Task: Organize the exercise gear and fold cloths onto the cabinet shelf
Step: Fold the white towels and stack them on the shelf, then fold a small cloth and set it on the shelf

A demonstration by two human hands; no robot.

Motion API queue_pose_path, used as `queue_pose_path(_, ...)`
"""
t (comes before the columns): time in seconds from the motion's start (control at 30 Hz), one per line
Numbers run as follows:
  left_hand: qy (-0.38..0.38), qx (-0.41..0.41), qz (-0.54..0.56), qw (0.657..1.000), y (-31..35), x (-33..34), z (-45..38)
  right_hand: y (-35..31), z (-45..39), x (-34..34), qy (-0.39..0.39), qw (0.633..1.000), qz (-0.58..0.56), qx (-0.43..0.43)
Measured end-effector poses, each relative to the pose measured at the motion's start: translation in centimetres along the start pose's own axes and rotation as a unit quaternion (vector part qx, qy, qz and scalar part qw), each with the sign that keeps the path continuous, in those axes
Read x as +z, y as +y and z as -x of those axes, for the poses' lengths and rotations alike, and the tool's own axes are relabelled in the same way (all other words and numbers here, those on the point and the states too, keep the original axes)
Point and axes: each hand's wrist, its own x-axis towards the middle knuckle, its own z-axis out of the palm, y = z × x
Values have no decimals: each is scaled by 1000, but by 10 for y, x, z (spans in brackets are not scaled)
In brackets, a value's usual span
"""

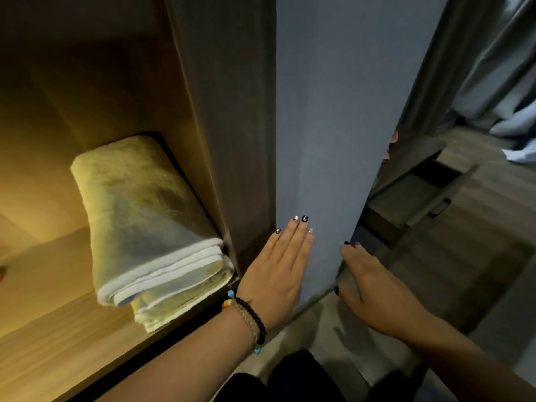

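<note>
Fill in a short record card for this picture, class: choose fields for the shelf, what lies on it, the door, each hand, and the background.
shelf: wooden cabinet shelf, lit warmly
on shelf: folded towels, stacked against the right wall
door: grey cabinet door, standing open
left hand: flat on the door's face, fingers straight
right hand: fingers wrapped round the door's edge
wrist: beaded bracelets on the left
background: open drawer
</note>
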Motion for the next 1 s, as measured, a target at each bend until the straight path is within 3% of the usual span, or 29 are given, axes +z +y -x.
queue_pose_path(0.13,-42,43,10,998,-5,-37,-28,4,5,-38,-14,998,-4,65)
queue_pose_path(0.27,-66,19,39,997,-5,-96,-52,-15,10,-102,4,996,-23,89)
queue_pose_path(0.57,-86,-8,171,981,10,-199,-72,-68,35,-218,33,997,2,63)
queue_pose_path(0.77,-145,-36,330,932,23,-214,-86,-66,33,-250,68,994,15,79)
queue_pose_path(0.9,-147,21,296,944,38,-208,-116,-38,20,-262,62,989,-7,131)
queue_pose_path(1.0,-138,28,336,931,56,-194,-146,-6,8,-270,72,986,-4,151)
